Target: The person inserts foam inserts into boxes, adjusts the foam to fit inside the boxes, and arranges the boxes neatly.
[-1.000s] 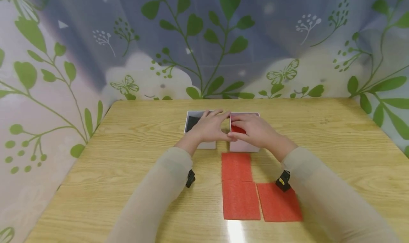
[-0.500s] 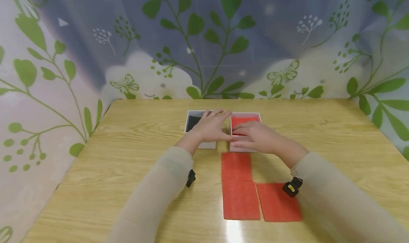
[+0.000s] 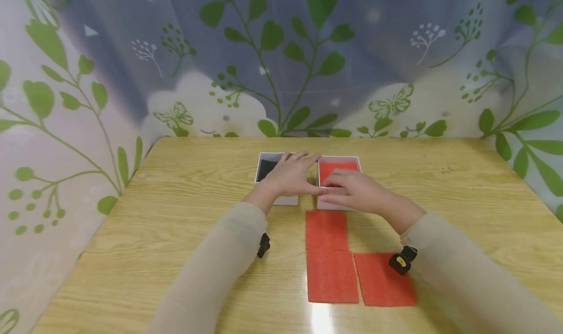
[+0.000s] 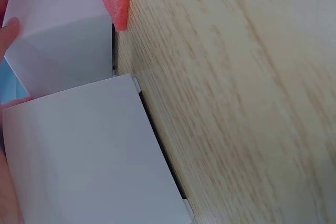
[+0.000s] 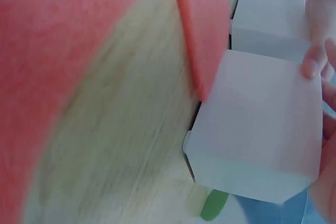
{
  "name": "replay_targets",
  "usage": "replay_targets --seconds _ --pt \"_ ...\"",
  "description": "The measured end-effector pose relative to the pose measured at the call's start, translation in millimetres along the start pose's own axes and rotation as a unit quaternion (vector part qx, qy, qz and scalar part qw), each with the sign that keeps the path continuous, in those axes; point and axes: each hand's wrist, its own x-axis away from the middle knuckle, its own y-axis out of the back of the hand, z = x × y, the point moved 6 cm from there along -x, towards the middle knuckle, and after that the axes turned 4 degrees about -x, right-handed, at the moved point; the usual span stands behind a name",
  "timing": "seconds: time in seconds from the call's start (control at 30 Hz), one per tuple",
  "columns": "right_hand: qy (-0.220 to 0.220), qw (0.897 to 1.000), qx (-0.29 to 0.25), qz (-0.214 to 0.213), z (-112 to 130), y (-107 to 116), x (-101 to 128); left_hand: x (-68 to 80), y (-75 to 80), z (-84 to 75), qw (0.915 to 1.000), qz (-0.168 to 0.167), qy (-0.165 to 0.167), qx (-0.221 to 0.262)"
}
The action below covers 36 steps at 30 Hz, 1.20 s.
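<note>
Two white open-topped boxes stand side by side on the wooden table. Black material lies in the left box (image 3: pixel 285 199), and red sheets (image 3: pixel 338 167) fill the right box (image 3: pixel 327 205). My left hand (image 3: pixel 288 177) spreads across the left box, its thumb reaching the near left corner of the right one. Curled fingers of my right hand (image 3: pixel 352 190) dip into the right box, while its thumb lies outside against the front wall; whether they also touch the red sheets is hidden. In the right wrist view this box's white front wall (image 5: pixel 262 114) shows below the hands.
In front of the right box lie three red felt-like squares: an upper one (image 3: pixel 326 230), a lower one (image 3: pixel 332 276) and another at its right (image 3: pixel 384 279). The table (image 3: pixel 176 202) ends at a leaf-patterned curtain (image 3: pixel 211 99).
My right hand has drawn a little toward the right and nearer, uncovering bright red sheets in the right box. The left hand stays in place; the squares have not moved.
</note>
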Motion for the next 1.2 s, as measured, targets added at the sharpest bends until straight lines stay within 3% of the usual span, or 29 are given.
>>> replay_targets --seconds 0.33,0.53,0.8,0.93,1.1,1.2 --pt "0.005 0.998 0.055 0.037 1.0 18.0 3.4 -0.4 -1.8 0.5 0.9998 0.004 0.005 0.017" --pt "-0.001 0.993 0.106 0.052 0.3 15.6 6.0 1.1 -1.2 2.3 0.9998 0.004 0.012 0.014" --pt "-0.047 0.976 0.204 0.058 1.8 27.6 14.8 0.6 -0.7 1.4 0.9998 0.008 0.014 0.016" --pt "-0.033 0.969 0.239 0.044 -0.2 28.3 17.2 0.3 -2.0 -0.5 0.9997 0.011 0.012 0.019" --pt "0.012 0.954 0.298 0.034 -2.5 28.3 20.0 -1.2 -3.1 -1.3 0.9998 0.010 0.010 0.015" --pt "0.011 0.954 0.298 0.034 -5.4 30.2 19.9 -0.9 -3.0 -0.2 0.9998 0.010 0.009 0.017"
